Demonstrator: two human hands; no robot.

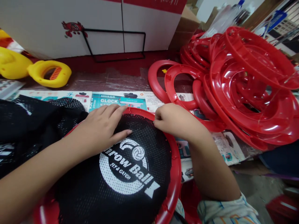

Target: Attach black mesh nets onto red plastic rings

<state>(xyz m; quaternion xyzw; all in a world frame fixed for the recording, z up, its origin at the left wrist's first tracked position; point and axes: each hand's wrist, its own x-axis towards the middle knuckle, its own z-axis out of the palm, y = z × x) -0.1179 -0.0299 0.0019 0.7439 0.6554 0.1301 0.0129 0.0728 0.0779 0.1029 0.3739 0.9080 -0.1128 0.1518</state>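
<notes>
In front of me a black mesh net (154,155) with a white "Throw Ball Fly & Catch" print lies stretched across a red plastic ring (176,177). My left hand (101,127) rests over the ring's far edge, fingers extended and thumb on the mesh. To its right, my right hand (175,119) is curled, its fingertips pinching at the net's far right edge beside the ring. The exact bit between those fingertips is hidden. More black mesh nets (30,121) lie in a heap at the left.
Red plastic rings (252,71) pile up at the right. Yellow plastic pieces, one a hollow ring (50,74), sit at the back left. A white carton (102,18) with a black wire frame (114,31) before it stands behind. Printed card sheets (108,99) cover part of the table.
</notes>
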